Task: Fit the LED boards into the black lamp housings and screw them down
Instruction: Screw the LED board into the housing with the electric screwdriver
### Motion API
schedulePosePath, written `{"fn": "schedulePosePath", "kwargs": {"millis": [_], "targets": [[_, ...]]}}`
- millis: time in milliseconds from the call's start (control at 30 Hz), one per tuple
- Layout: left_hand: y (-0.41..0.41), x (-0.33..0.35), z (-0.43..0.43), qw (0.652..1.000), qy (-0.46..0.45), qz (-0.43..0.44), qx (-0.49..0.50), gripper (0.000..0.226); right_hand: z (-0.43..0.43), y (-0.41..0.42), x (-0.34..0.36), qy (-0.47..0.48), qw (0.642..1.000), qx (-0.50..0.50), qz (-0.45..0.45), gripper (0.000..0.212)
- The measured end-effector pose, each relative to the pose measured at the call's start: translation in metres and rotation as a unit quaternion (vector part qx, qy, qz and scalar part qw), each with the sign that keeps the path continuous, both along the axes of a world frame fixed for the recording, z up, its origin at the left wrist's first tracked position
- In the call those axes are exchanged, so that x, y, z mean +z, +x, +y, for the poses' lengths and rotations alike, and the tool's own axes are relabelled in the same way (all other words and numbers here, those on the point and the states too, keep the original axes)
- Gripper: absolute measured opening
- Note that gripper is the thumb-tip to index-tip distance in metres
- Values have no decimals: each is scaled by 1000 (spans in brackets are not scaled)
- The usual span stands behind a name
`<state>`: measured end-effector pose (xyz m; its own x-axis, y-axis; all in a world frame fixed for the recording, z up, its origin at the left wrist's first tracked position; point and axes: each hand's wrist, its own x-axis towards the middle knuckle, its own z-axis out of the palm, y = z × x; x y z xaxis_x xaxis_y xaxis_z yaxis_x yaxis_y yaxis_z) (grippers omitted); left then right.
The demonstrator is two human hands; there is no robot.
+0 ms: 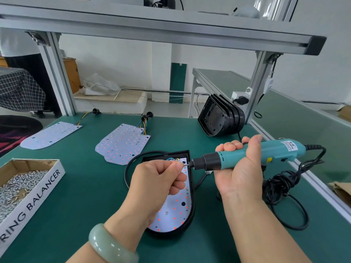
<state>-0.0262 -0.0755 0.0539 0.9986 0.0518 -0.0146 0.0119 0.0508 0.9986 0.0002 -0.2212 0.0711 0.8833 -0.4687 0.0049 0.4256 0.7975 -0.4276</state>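
A black lamp housing lies on the green mat with a white LED board seated inside it; one screw shows near the board's lower part. My left hand hovers over the board and pinches a small screw against the bit tip. My right hand grips a teal electric screwdriver held sideways, its bit pointing left at that screw. Two loose LED boards with coloured wires lie further back.
A cardboard box of screws sits at the left. A stack of black housings leans at the back right beside an aluminium post. The screwdriver's black cable is coiled at the right. A frame beam runs overhead.
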Motion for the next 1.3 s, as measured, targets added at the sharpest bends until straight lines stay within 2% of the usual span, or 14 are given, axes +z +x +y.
{"fn": "schedulePosePath", "kwargs": {"millis": [300,500,600,700,767,833,900,1000,1100,1167,1300], "targets": [[0,0,-4,998,-53,2,-24,26,-2,-1,1,21,1000,-7,12,25],[3,-3,-1,994,-93,2,-51,5,-2,-1,2,24,1000,-10,12,25],[8,1,8,995,-90,-10,-37,27,-3,-1,2,18,1000,-15,16,26],[22,0,34,996,-8,-18,90,18,-5,-1,2,18,999,-23,22,26],[29,-5,56,972,154,-10,177,21,-6,0,2,20,999,-27,27,26],[28,-10,72,932,314,28,180,40,-7,0,3,18,999,-29,31,26],[26,-14,75,906,397,81,120,54,-8,0,2,17,999,-30,34,26],[23,-14,60,883,458,92,43,59,-8,0,2,16,999,-31,35,26],[25,-10,46,869,487,82,23,47,-6,1,0,7,999,-33,33,26],[31,-9,41,876,471,102,4,47,-5,1,0,1,999,-32,30,26],[39,-10,37,911,381,145,-54,37,-2,2,-1,-21,999,-32,21,25]]}}
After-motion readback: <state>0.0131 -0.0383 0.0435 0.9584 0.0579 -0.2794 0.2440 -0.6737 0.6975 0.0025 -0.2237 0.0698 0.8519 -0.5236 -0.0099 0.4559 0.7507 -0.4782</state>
